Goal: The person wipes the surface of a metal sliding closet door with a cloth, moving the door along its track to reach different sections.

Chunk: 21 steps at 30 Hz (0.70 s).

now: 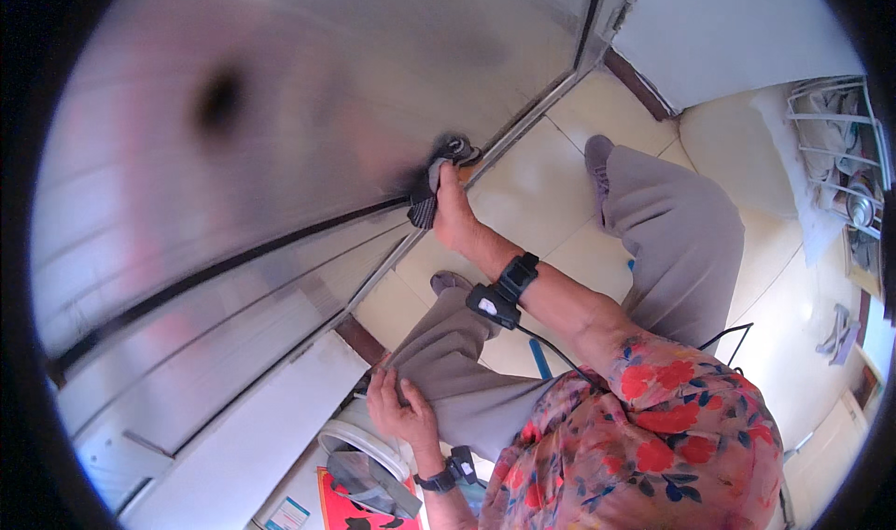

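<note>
My right hand [456, 211] grips a bunched dark cloth [424, 193] with a ribbed, striped part. It presses the cloth to a glossy, reflective door panel [336, 110], at the black horizontal strip [280, 250] near the metal bottom edge [504, 134]. My left hand [402, 405] rests on my left knee, holding nothing, its fingers slightly apart. Just below that hand stands a white bucket [364, 437] with a grey piece [371, 481] in or over its mouth; what it is cannot be made out.
Pale floor tiles [532, 187] lie around my shoes. White walls [735, 33] with brown skirting [640, 82] flank the door. A white wire rack [833, 120] holding cloths and a can [859, 207] is at right. A red printed sheet [343, 509] lies by the bucket.
</note>
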Each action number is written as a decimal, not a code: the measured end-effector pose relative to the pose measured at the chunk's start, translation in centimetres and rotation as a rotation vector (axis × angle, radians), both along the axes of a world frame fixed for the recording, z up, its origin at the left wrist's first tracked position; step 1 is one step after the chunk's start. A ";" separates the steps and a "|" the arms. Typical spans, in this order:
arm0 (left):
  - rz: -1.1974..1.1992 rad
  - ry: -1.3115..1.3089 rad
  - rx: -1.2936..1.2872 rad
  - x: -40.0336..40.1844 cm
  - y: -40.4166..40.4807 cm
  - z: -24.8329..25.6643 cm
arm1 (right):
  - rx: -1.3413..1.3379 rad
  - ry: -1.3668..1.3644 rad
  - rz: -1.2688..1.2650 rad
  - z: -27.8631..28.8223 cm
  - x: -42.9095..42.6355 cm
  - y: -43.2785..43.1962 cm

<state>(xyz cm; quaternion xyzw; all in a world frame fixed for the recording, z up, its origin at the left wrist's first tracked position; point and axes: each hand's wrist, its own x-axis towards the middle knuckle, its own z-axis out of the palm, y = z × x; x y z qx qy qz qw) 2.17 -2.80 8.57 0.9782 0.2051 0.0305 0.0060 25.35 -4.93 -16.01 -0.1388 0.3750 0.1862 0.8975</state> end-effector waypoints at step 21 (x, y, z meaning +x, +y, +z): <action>0.006 -0.058 0.003 -2.4 1.1 -1.2 | -1.173 -0.778 0.224 6.0 -0.6 -3.5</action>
